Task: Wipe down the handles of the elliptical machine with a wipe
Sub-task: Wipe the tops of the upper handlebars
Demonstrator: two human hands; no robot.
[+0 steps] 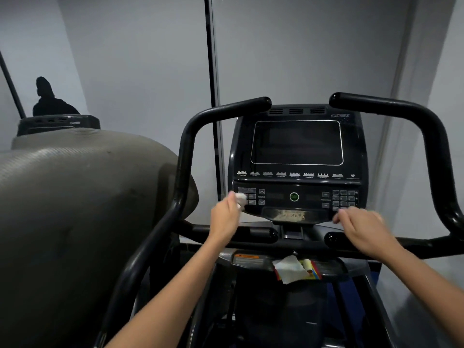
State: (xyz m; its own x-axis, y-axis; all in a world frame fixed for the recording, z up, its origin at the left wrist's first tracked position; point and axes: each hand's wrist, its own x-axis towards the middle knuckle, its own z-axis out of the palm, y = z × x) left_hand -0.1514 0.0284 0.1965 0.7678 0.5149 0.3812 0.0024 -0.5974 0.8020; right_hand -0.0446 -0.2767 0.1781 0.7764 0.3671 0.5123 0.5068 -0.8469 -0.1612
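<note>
the left hand (pixel 224 217) is raised at the lower left corner of the elliptical's console (pixel 296 162), its fingers curled and pinching a small white wipe (pixel 240 200) against the button panel there, just inside the long left handle (pixel 185 146). the right hand (pixel 364 228) hovers in front of the console's lower right edge, fingers loosely bent and holding nothing; it is blurred. the long right handle (pixel 431 126) curves up on the far side of it. two short inner grips (pixel 258 233) sit below the console. on the tray (pixel 334 270) beneath them lie a crumpled white wipe and a red and yellow packet (pixel 311 268). a grey machine shroud (pixel 75 197) fills the left.
</note>
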